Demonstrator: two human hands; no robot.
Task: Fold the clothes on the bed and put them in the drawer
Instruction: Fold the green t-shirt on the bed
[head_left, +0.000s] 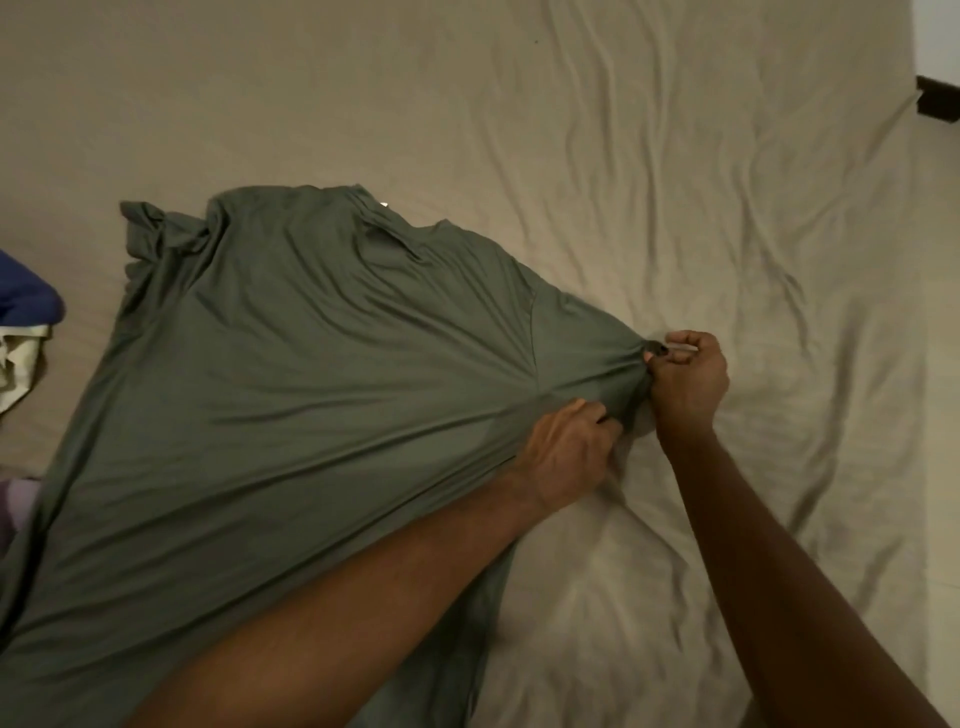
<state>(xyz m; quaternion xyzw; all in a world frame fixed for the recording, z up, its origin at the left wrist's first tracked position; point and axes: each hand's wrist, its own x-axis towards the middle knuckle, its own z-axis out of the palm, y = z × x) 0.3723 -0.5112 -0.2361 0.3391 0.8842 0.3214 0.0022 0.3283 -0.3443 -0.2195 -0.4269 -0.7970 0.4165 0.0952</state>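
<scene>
A grey-green T-shirt (291, 374) lies spread across the left half of the bed, its collar toward the far side and its left sleeve bunched at the far left. My right hand (688, 382) pinches the end of the shirt's right sleeve and holds it stretched to the right. My left hand (569, 449) grips the same sleeve's lower edge just beside it, my forearm lying across the shirt's body. The cloth is pulled taut toward both hands.
The beige bed sheet (675, 182) is wrinkled and bare to the right and far side. A blue garment (26, 299) and a pale cloth (18, 358) lie at the left edge. A dark skirting board (937, 104) shows past the bed's far right corner.
</scene>
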